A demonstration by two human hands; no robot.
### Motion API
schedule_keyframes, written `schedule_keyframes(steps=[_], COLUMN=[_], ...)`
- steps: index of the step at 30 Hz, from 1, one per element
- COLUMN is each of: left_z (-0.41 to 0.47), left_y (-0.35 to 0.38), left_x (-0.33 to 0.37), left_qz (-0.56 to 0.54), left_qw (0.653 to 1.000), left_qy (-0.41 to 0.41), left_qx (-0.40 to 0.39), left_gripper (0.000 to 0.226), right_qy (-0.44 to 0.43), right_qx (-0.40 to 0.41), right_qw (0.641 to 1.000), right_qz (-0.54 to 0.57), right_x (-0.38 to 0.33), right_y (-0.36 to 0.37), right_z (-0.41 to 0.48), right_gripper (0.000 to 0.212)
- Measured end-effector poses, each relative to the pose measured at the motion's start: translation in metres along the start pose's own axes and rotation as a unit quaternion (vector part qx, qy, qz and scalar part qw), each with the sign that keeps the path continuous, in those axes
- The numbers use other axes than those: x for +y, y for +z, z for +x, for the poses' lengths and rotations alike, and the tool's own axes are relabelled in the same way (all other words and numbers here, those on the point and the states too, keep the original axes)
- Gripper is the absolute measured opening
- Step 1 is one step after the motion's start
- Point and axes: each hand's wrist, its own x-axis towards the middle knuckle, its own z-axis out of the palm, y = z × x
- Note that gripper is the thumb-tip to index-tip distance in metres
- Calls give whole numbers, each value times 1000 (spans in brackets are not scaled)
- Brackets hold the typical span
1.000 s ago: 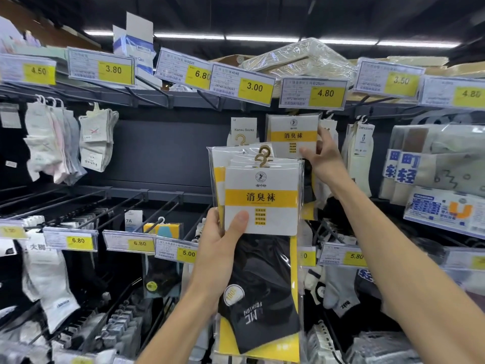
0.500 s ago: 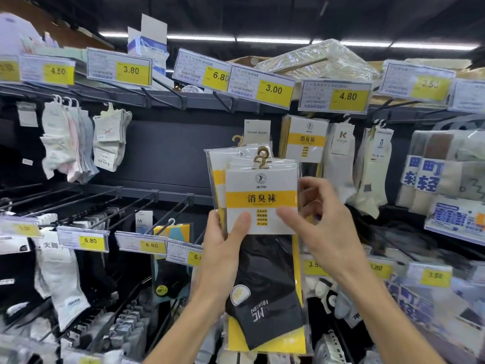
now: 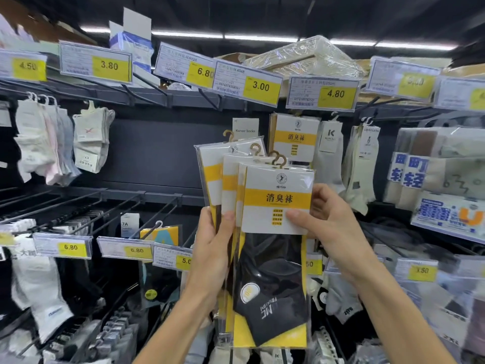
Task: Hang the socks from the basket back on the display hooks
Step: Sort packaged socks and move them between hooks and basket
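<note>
The front sock packet, black socks behind a white and yellow card, is held up below and slightly left of the 4.80 price tag. It leads a fan of matching packets that spreads away to the left of that tag, each topped by a small brown hanger hook. The right hand pinches the front packet's card, thumb on its face and fingers behind its right edge. The left hand grips the rest of the fan, thumb laid across the front.

Straight beneath the 4.80 tag a matching packet already hangs, so that peg looks like the home for these. I cannot see the peg itself, nor the basket.

The step looks like peeling the front packet off the fan. The brown hooks sit close together, so I'd draw it up and to the right until its hook is free of the others. The left hand should clamp firmly, since the sleeves look slick. Then keep the card upright and lead with the hook towards the peg under the tag.
</note>
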Motion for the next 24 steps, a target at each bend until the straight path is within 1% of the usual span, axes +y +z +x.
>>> schedule_keyframes(steps=[3,6,7,9,11,16,21,24], left_z=[4,8,9,9,9,13,14,16], left_y=[-9,-21,-25,-31,-32,-28,-29,-29], left_x=[0,0,1,2,3,0,-3,-6], left_qz=[13,8,7,15,24,39,39,31], left_qw=[1000,1000,1000,1000,1000,999,999,999], left_qy=[11,5,1,-5,-10,-22,-22,-27], left_qx=[8,30,30,22,15,-7,-4,5], left_gripper=[21,16,16,18,23,25,28,34], right_qy=[22,23,26,20,5,-37,-61,-53], right_qx=[22,105,130,154,158,171,122,118], right_qw=[997,984,979,974,977,984,990,989], right_qz=[65,140,157,165,146,25,-23,-66], right_x=[0,1,1,2,3,4,16,22], right_y=[-9,-28,-35,-47,-54,-51,-44,-42], right_z=[8,31,40,58,77,120,141,149], right_gripper=[36,30,33,36,31,29,37,38])
